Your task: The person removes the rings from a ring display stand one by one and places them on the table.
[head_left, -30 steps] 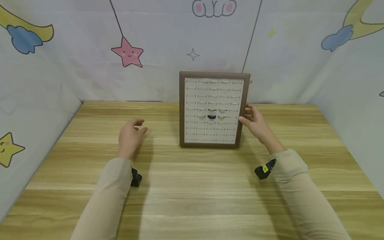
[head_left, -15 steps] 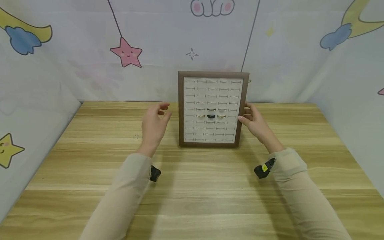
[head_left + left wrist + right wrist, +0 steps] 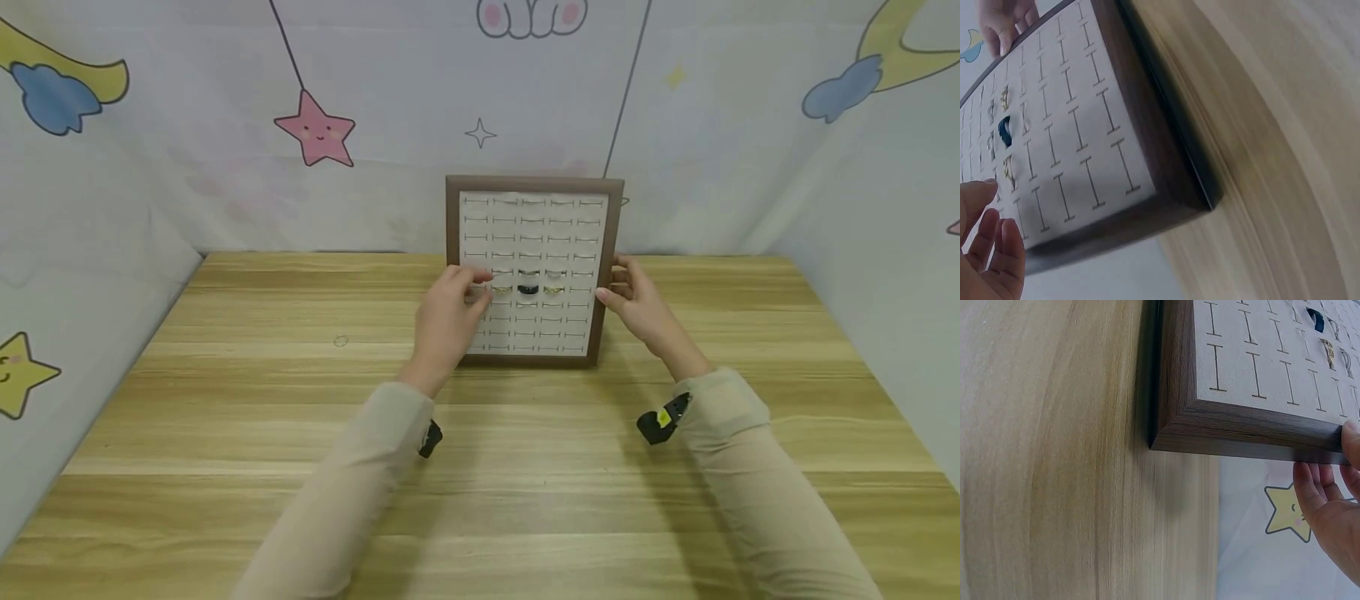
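Note:
A brown-framed ring display board [image 3: 525, 332] with slotted white padding stands tilted on the table. My right hand [image 3: 636, 308] grips its right edge, thumb on the front, fingers behind. My left hand [image 3: 447, 321] is at the board's left part, thumb and index finger slightly apart, right at a gold ring [image 3: 502, 290] in the slots. Beside that are a black ring [image 3: 528, 290] and a second gold ring [image 3: 554, 290]. Silver rings [image 3: 529, 273] sit one row above. In the left wrist view, the left fingers [image 3: 1004, 250] are loosely bent and nothing shows between them.
A thin ring [image 3: 341, 341] lies on the wooden table [image 3: 480, 500] left of the board. Behind the table and at both sides hangs a pale cloth [image 3: 397, 83] printed with stars and moons.
My left hand has moved right, from the table's left part to the board, uncovering the thin ring lying on the table. The right hand has kept its grip on the frame.

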Demonstrator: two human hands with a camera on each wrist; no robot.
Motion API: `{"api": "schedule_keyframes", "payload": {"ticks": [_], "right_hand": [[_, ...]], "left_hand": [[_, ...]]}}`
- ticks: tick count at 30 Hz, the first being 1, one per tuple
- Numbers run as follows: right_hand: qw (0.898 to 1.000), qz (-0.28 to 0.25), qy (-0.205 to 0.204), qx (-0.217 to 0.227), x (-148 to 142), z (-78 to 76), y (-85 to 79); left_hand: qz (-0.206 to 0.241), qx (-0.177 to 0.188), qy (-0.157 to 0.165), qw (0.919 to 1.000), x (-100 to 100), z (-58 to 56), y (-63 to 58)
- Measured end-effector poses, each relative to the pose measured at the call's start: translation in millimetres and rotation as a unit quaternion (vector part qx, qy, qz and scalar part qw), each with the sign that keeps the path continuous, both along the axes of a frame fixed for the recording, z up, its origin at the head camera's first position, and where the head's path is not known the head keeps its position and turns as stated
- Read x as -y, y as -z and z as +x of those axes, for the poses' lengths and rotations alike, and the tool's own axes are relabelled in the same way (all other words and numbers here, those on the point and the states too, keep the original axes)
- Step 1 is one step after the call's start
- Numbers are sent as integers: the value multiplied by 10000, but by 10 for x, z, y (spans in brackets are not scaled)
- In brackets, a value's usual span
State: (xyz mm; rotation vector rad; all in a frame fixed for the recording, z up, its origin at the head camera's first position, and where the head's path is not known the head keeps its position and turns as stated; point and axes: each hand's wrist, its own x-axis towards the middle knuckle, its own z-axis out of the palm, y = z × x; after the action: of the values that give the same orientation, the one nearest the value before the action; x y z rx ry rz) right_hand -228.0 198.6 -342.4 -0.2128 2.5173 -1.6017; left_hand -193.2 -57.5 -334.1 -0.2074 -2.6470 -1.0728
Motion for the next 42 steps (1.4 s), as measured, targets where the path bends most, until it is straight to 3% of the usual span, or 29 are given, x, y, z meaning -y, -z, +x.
{"api": "schedule_keyframes", "payload": {"ticks": [6, 11, 30, 42], "right_hand": [[10000, -19, -10, -1, 0, 1, -3], [10000, -17, -29, -11, 1, 3, 0], [10000, -10, -87, -4, -1, -14, 13], [10000, -56, -75, -9, -10, -16, 33]], "left_hand": [[-54, -48, 22, 10000, -112, -26, 62], [-35, 126, 33, 9999, -159, -38, 92], [-632, 397, 26, 9972, -161, -30, 63], [-721, 412, 288, 9961, -126, -37, 40]]}}
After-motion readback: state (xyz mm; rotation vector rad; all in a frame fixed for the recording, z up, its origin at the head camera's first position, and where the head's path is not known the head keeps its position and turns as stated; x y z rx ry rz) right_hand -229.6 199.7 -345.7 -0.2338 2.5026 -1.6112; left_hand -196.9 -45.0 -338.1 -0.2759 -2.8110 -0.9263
